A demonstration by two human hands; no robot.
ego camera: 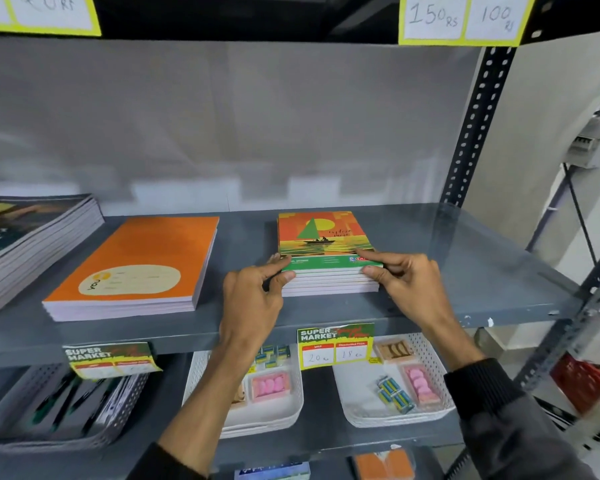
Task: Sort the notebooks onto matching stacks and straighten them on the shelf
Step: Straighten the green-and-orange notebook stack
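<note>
— While both hands sit at the near end of the sailboat notebooks point(326, 252), what is each one doing?

— The left hand point(253, 296) pinches the near left corner of that stack, thumb against the page edges and fingers up on the green strip of the top cover. The right hand point(400, 278) grips the near right corner the same way, forefinger lying across the cover, thumb pressed on the side of the pile. Both are closed on the stack, not clenched into fists.

— Where does the stack lie?

— Flat on the grey shelf point(465, 271), right of middle, a little back from the front edge. Its top cover shows a green sail on an orange sky.

— And beside it?

— To the left, apart from it, lies a stack of plain orange notebooks point(136, 265), turned slightly askew. Further left, at the edge of view, a taller stack with dark covers point(32, 237) slants the other way.

— Anything below?

— Two yellow price tags point(335, 346) hang from the shelf's front lip. Under them, on the lower shelf, stand white perforated trays point(440, 396) holding pink erasers point(421, 384) and small blue-green packets point(394, 393), and a grey tray of pens point(63, 407) at the left. Dark sleeves point(499, 403) cover the forearms.

— Above?

— Handwritten price cards point(465, 17) on the upper shelf edge, reading 150 and 100.
</note>
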